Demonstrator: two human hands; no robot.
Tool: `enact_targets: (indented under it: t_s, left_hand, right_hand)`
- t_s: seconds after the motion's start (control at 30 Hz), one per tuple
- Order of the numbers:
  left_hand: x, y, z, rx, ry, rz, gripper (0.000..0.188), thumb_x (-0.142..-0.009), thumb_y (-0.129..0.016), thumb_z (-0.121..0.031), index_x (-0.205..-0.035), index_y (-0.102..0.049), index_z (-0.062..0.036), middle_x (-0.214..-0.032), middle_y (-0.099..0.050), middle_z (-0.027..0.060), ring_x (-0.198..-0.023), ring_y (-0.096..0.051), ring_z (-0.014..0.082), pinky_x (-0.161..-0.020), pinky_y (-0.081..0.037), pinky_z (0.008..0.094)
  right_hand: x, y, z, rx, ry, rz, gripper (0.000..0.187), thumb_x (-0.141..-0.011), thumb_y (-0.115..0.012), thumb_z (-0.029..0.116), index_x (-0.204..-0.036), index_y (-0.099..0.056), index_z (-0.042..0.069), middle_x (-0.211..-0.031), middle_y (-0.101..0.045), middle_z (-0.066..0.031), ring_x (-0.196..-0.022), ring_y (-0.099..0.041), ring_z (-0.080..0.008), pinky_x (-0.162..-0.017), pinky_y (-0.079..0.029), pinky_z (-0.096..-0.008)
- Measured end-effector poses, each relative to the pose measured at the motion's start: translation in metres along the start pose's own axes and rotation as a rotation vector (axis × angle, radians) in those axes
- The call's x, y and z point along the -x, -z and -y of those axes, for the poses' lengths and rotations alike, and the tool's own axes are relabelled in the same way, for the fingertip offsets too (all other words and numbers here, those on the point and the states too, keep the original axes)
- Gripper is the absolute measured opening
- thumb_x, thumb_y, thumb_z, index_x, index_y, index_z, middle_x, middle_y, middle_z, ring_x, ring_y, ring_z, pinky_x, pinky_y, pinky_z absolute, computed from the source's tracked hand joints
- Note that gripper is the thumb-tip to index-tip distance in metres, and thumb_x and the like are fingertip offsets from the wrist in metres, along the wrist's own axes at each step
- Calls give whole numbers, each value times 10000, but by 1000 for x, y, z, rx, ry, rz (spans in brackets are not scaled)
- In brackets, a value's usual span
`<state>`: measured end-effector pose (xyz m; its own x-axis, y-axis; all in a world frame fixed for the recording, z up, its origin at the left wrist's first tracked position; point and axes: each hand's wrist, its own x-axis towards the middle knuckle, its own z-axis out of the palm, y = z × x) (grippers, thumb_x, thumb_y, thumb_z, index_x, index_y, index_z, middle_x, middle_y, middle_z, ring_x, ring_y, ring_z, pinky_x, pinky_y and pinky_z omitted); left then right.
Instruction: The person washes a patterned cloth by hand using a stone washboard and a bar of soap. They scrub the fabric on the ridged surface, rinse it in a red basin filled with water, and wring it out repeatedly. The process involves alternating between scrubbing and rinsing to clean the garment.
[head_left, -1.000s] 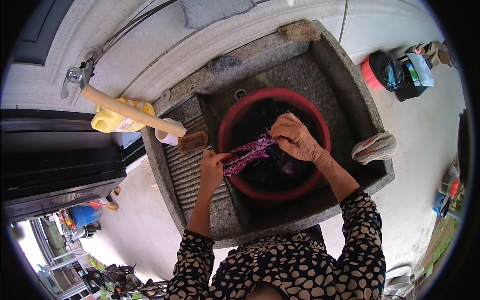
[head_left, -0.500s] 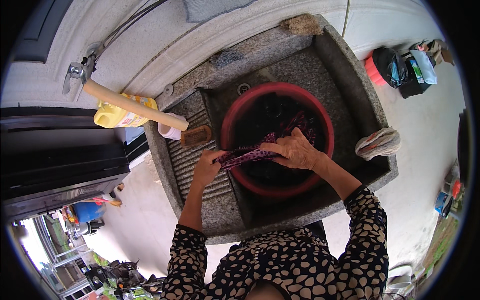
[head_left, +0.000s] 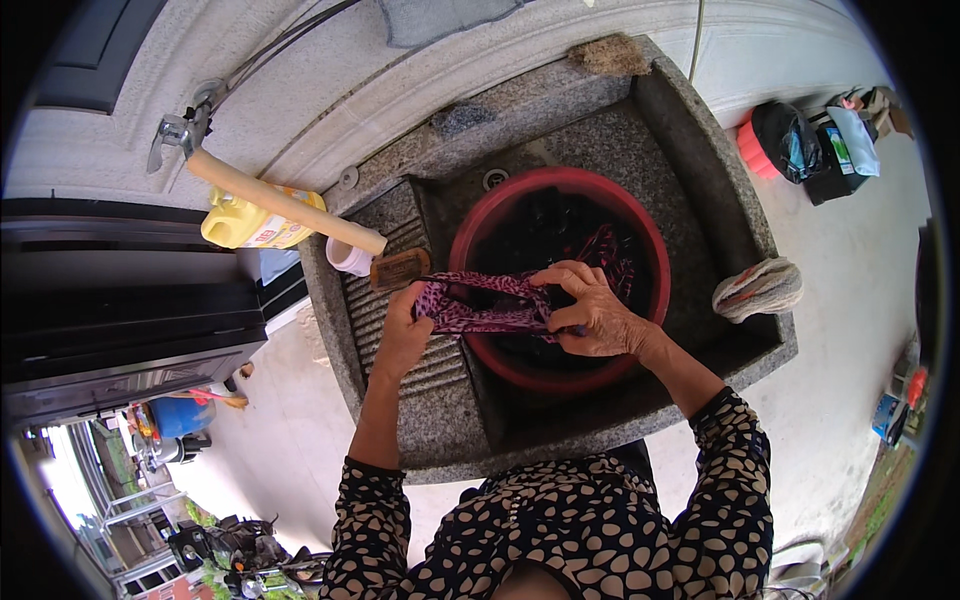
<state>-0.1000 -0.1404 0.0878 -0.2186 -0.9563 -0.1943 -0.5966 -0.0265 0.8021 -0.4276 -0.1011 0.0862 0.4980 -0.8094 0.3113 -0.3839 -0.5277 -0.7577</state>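
A purple and black spotted cloth garment (head_left: 485, 318) is stretched between my two hands, with an oval gap between its upper and lower edges. My left hand (head_left: 403, 335) grips its left end above the ridged washboard. Its right end is pinched in my right hand (head_left: 590, 312), over the red basin (head_left: 658, 335). Part of the same patterned cloth seems to trail into the basin, which holds dark liquid or dark cloth; I cannot tell which. A wooden scrubbing brush (head_left: 401, 268) lies on the washboard (head_left: 378, 312) just beyond my left hand.
The basin stands in a stone sink (head_left: 700, 205). At the left are a yellow jug (head_left: 255, 222), a pale pink cup (head_left: 347, 257) and a tap (head_left: 180, 135) with a beige hose (head_left: 290, 205). A bundled rag (head_left: 758, 290) hangs over the right rim; a fibrous scrubber (head_left: 610, 55) sits on the back ledge.
The garment was a narrow twisted strip and is now spread wider, with a gap showing. Both hands have risen slightly and pulled its edges apart. The whole view has shifted a little.
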Motion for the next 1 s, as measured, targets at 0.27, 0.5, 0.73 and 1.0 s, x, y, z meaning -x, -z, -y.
enact_targets:
  t_s: [0.27, 0.5, 0.73, 1.0]
  left_hand:
    - [7, -7, 12, -345, 42, -104, 533, -779, -546, -37, -1300, -454, 33, -1227, -446, 198, -1092, -512, 335, -925, -423, 363]
    - [-7, -33, -66, -380, -218, -181, 501, -776, -451, 30, -1277, -443, 43, -1267, -431, 190, -1152, -464, 363, -979, -389, 380]
    - [-39, -109, -20, -645, -223, -323, 571, -763, -514, 27, -1324, -414, -8, -1380, -372, 192, -1259, -375, 375, -989, -341, 476]
    - [-17, -197, 46, -927, 89, 109, 562, -798, -577, -47, -1324, -387, -2, -1481, -273, 179, -1382, -235, 345, -1097, -174, 575]
  right_hand:
    - [4, 26, 38, -511, 3, 130, 170, -680, -645, 27, -834, -665, 95, -963, -647, -15, -935, -577, -181, -781, -390, -343]
    - [1, 68, 40, 322, 71, 82, 105, -704, -684, 112, -796, -640, 136, -760, -529, 22, -698, -543, -140, -608, -379, -309]
    - [-12, 14, -58, 678, -103, -279, 24, -714, -641, 124, -728, -633, 141, -761, -501, 7, -721, -522, -171, -590, -408, -325]
    - [29, -105, -124, 706, -460, -87, 103, -759, -605, 124, -824, -685, 127, -896, -587, -43, -882, -597, -245, -731, -537, -379]
